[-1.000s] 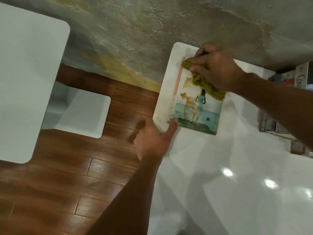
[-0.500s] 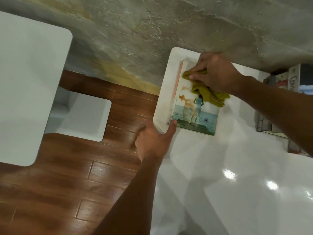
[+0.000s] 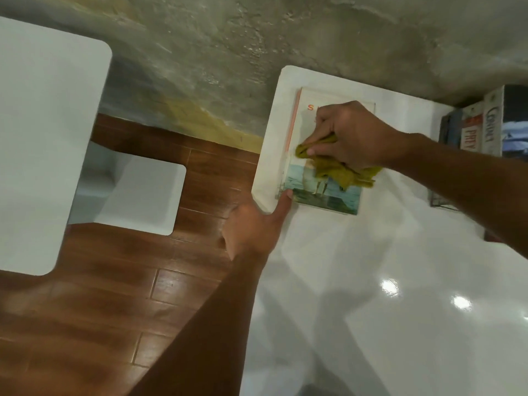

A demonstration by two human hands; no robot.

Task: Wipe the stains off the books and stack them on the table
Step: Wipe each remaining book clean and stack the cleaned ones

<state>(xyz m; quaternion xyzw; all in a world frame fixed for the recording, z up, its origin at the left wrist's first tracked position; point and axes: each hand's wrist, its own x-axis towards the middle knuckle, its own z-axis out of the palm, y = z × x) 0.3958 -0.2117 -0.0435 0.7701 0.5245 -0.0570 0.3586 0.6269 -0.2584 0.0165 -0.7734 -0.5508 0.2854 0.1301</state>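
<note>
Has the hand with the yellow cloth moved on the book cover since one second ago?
Yes. The right hand with the cloth slid from the book's far edge toward its near, sea-picture end.

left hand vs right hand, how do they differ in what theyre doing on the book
The right hand grips a yellow-green cloth and presses it on the middle of the book's cover; the left hand holds nothing.
The right hand's fingers are curled round the cloth; the left hand touches the book's near left corner with one straight digit.
The right hand lies over the cover; the left hand sits mostly off the white table's edge.
Both touch the same book.
</note>
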